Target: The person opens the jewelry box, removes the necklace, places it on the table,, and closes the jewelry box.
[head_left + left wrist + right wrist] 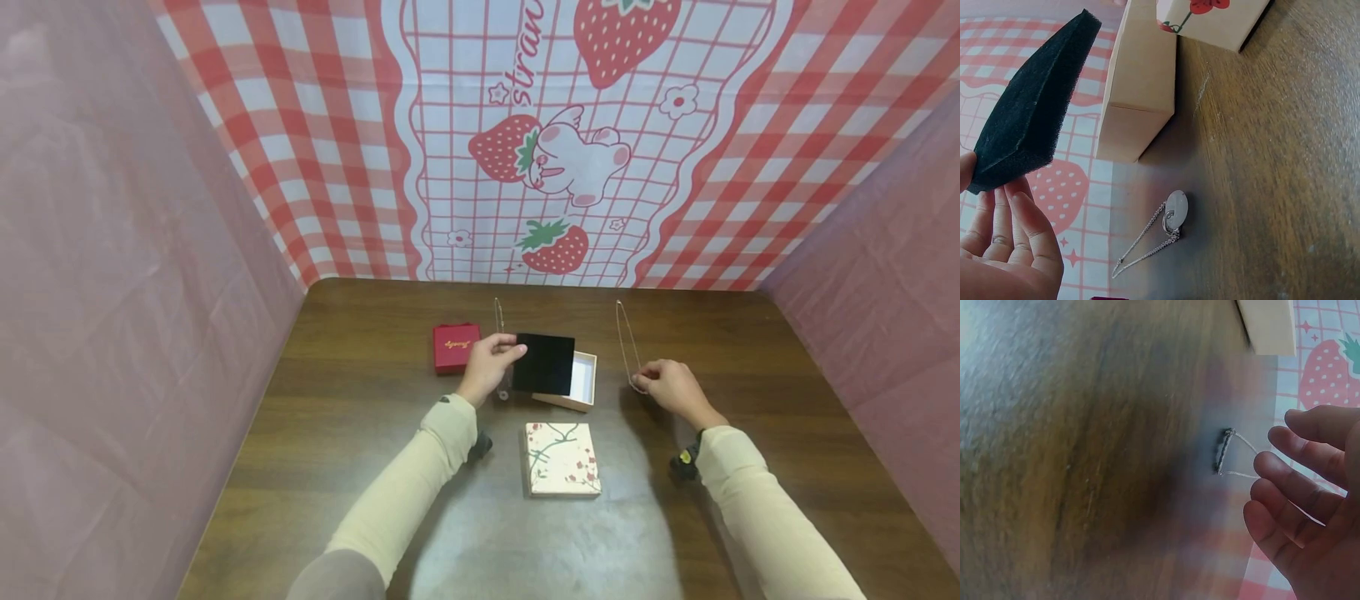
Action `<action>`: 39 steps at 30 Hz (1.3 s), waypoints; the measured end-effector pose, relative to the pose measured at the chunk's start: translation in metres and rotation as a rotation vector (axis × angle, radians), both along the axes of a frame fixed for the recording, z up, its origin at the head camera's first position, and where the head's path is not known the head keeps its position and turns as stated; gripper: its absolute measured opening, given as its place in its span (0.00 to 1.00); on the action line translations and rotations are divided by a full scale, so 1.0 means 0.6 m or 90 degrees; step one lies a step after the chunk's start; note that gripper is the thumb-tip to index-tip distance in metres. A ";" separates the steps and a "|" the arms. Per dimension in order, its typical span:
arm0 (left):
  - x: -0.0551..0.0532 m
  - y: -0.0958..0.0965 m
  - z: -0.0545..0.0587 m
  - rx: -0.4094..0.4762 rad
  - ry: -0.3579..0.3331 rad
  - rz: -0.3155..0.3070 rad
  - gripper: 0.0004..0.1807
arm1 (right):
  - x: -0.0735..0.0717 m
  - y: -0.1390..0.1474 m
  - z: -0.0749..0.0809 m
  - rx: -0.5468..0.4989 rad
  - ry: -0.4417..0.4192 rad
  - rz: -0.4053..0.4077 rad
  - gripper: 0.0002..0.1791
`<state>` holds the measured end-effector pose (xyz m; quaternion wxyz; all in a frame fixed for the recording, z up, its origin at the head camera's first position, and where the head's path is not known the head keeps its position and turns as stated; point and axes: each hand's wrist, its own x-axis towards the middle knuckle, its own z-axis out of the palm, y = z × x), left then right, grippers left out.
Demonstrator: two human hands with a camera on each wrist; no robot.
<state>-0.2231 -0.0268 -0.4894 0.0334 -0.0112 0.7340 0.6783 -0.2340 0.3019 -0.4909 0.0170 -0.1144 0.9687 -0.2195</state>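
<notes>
My left hand [487, 364] pinches a black foam pad [546, 365] at its left edge, thumb on one face and fingers on the other. Partly covered by the pad in the head view is a beige box base [585, 379] with a white inside. Beneath the left hand lies a silver necklace [1141, 240] with a pale oval pendant [1177, 209]. On the right, a second thin necklace [625, 337] is stretched out on the table. My right hand [675, 390] is at its near end, fingers loosely bent; part of the chain [1225, 450] passes behind them.
A floral box lid [562, 460] lies nearer me, in front of the beige base. A small red box [456, 347] with gold lettering sits left of the left hand. Behind the wooden table [360, 433] hangs a strawberry-print cloth [352, 167], with pink cloths at both sides.
</notes>
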 end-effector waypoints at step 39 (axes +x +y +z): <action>0.000 0.010 -0.004 -0.005 -0.008 -0.007 0.19 | 0.015 -0.076 0.052 -0.096 0.007 0.010 0.11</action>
